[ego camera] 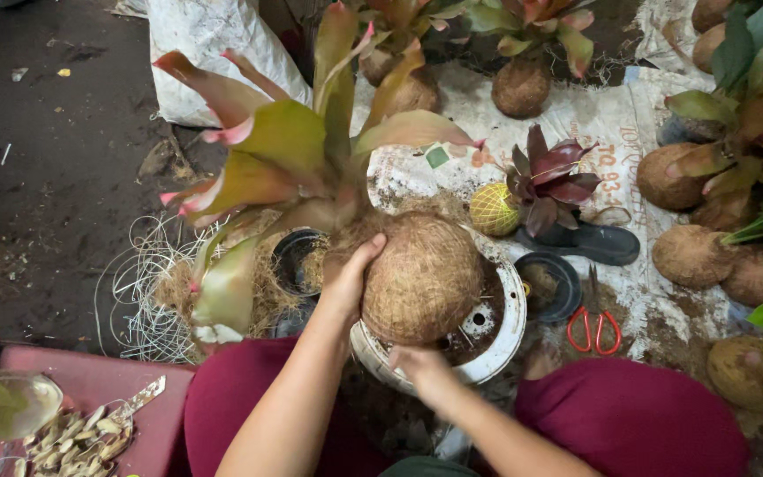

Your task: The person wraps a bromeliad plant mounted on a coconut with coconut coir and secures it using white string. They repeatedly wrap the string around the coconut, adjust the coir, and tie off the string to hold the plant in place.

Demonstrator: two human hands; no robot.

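Note:
A large bromeliad (298, 150) with green and pink leaves has its roots bound in a round brown coir ball (423, 278). The ball rests on an upturned white bucket (507, 331) between my knees. My left hand (352, 274) presses against the ball's left side, thumb up near the base of the leaves. At the ball's lower edge, my right hand (421, 364) touches it from beneath. Neither hand has a tool in it.
Red-handled scissors (593, 327) lie on the ground right of the bucket, next to a black pot (547, 284). A small dark red bromeliad (547, 181) and several finished coir balls with plants fill the right side. Loose white string (147, 296) and coir lie at left.

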